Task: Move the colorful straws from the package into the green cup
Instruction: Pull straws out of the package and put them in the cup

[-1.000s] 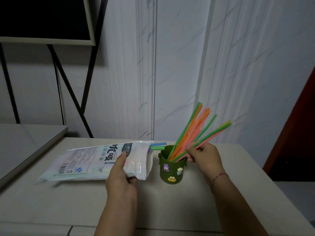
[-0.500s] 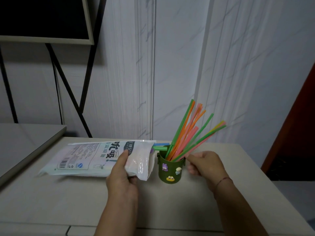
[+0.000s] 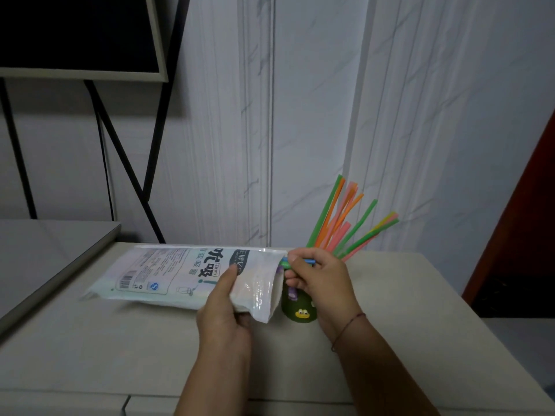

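Observation:
A white plastic straw package (image 3: pixel 168 274) lies on the table, its open end pointing right. My left hand (image 3: pixel 223 307) grips that open end from below. Blue and green straw ends (image 3: pixel 301 261) stick out of the mouth, and my right hand (image 3: pixel 318 280) has its fingers closed around them. Just behind my right hand stands the dark green cup (image 3: pixel 297 309) with cartoon stickers, partly hidden. Several green, orange, pink and yellow straws (image 3: pixel 345 223) fan out of it to the upper right.
The pale table (image 3: pixel 120 355) ends at a front edge near the bottom of the view. A lower grey surface (image 3: pixel 45 253) sits to the left. A black stand with a dark screen (image 3: pixel 78 34) rises at the back left. A marbled wall is close behind.
My right hand let go of the straws in the cup and moved left, in front of the cup, to the package mouth, where it closed on the protruding straw ends. My left hand kept its hold.

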Tool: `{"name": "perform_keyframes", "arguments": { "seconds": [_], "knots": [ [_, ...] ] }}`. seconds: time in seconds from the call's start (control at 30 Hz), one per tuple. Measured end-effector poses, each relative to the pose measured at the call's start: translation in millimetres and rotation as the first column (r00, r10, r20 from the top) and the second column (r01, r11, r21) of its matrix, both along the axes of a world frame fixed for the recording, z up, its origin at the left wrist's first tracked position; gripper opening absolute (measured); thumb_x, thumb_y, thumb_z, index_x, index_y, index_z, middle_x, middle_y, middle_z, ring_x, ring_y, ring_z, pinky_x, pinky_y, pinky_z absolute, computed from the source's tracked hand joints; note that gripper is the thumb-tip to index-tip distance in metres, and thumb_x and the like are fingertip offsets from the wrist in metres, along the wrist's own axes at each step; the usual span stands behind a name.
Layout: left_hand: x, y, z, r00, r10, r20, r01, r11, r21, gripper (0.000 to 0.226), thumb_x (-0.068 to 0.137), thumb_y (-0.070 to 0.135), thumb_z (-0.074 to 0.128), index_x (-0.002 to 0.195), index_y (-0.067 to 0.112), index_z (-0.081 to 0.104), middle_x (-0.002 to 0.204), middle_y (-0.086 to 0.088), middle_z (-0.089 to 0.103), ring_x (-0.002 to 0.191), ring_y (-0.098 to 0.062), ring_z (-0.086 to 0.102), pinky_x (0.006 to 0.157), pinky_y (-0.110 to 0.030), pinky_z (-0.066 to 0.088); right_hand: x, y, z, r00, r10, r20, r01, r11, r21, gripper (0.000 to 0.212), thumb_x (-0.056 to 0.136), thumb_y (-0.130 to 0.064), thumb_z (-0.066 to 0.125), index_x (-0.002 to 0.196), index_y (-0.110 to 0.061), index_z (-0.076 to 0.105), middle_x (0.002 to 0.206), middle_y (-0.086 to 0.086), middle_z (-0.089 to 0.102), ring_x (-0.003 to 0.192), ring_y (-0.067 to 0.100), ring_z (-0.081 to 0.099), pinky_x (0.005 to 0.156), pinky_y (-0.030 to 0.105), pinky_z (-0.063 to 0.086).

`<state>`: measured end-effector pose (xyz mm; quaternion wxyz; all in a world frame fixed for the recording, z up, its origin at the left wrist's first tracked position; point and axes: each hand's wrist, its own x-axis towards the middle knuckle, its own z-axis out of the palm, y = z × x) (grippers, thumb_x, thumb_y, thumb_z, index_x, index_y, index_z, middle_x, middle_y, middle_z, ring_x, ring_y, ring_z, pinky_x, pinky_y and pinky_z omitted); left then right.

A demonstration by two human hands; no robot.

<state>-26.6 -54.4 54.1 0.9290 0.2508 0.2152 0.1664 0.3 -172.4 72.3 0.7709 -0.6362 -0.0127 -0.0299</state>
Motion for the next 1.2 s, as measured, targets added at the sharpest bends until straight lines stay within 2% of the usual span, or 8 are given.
{"name": "perform_keyframes", "arguments": {
  "seconds": [0.17,0.27,0.37,0.53,0.6,0.67,0.93,1.2],
  "knots": [
    [1.5,26.5,2.3,0.997,0.067,-0.04,-0.07,0.995,-0.069,0.042,0.086,0.007,0.067,0.126,0.015,0.056,0.124,-0.007,0.066,0.106,-0.021,0.066,0.075,-0.038,0.059,0.4,-26.6,6.7,0.997,0.031,-0.065,-0.032,0.999,-0.004,0.008,0.084,-0.006,0.063,0.078,-0.008,0.067,0.047,0.0,0.062,0.043,0.006,0.056,0.047,0.019,0.048],
    [1.8,40.0,1.7,0.994,0.101,-0.036,-0.104,0.99,-0.091,0.04,0.087,0.008,0.065,0.125,0.015,0.055,0.104,-0.003,0.069,0.078,-0.015,0.069,0.041,-0.03,0.056,-1.0,-43.1,10.8,0.992,0.076,-0.097,-0.069,0.995,0.077,0.009,0.085,0.001,0.059,0.08,-0.001,0.066,0.055,0.008,0.059,0.042,0.005,0.053,0.042,0.015,0.045],
    [0.1,43.9,4.5,0.996,0.08,-0.031,-0.083,0.988,-0.13,0.016,0.089,0.008,0.064,0.103,0.014,0.058,0.088,-0.003,0.066,0.049,-0.012,0.069,0.033,-0.027,0.049,-2.6,-52.5,15.0,0.982,0.143,-0.127,-0.124,0.981,0.151,0.01,0.086,0.004,0.056,0.082,0.003,0.065,0.063,0.011,0.058,0.042,0.004,0.052,0.041,0.013,0.044],
    [0.1,35.3,5.6,0.999,0.029,-0.031,-0.033,0.991,-0.128,0.018,0.089,0.007,0.062,0.105,0.016,0.06,0.097,-0.003,0.067,0.078,-0.017,0.066,0.04,-0.033,0.054,-3.3,-43.6,15.8,0.976,0.176,-0.13,-0.135,0.951,0.278,0.008,0.085,0.001,0.056,0.08,0.0,0.062,0.065,0.01,0.051,0.043,0.005,0.048,0.038,0.013,0.039],
    [0.9,29.9,4.9,0.999,0.022,-0.033,-0.025,0.993,-0.115,0.031,0.088,0.006,0.063,0.118,0.015,0.059,0.115,-0.006,0.068,0.1,-0.022,0.067,0.072,-0.048,0.06,-3.7,-33.9,14.9,0.975,0.189,-0.116,-0.136,0.923,0.36,0.004,0.085,0.0,0.057,0.084,0.0,0.061,0.067,0.009,0.052,0.046,0.006,0.049,0.04,0.014,0.041],
    [2.0,24.6,3.9,0.999,0.029,-0.046,-0.033,0.995,-0.089,0.031,0.086,0.005,0.065,0.115,0.016,0.06,0.125,-0.008,0.066,0.111,-0.024,0.064,0.093,-0.049,0.052,-4.9,-23.6,13.5,0.978,0.188,-0.091,-0.134,0.901,0.412,0.004,0.084,0.0,0.06,0.088,-0.001,0.062,0.069,0.007,0.054,0.048,0.006,0.051,0.043,0.014,0.044],
    [3.1,2.6,-0.4,0.997,0.013,-0.071,-0.016,0.999,-0.039,0.036,0.083,0.007,0.068,0.118,0.014,0.061,0.119,-0.008,0.068,0.082,-0.016,0.066,0.076,-0.033,0.055,-12.9,7.2,5.3,0.988,0.155,0.001,-0.15,0.95,0.274,0.01,0.086,0.0,0.058,0.09,-0.002,0.067,0.053,-0.003,0.061,0.047,0.004,0.053,0.046,0.014,0.044],
    [6.0,18.6,-2.9,0.99,0.063,-0.128,-0.072,0.995,-0.072,0.041,0.085,0.007,0.067,0.124,0.015,0.057,0.126,-0.006,0.065,0.1,-0.02,0.066,0.07,-0.031,0.056,-1.7,-31.4,16.9,0.984,-0.167,0.068,0.15,0.967,0.204,0.01,0.087,-0.008,0.06,0.088,0.002,0.064,0.054,0.007,0.061,0.045,0.009,0.057,0.046,0.016,0.049]
  ]
}}
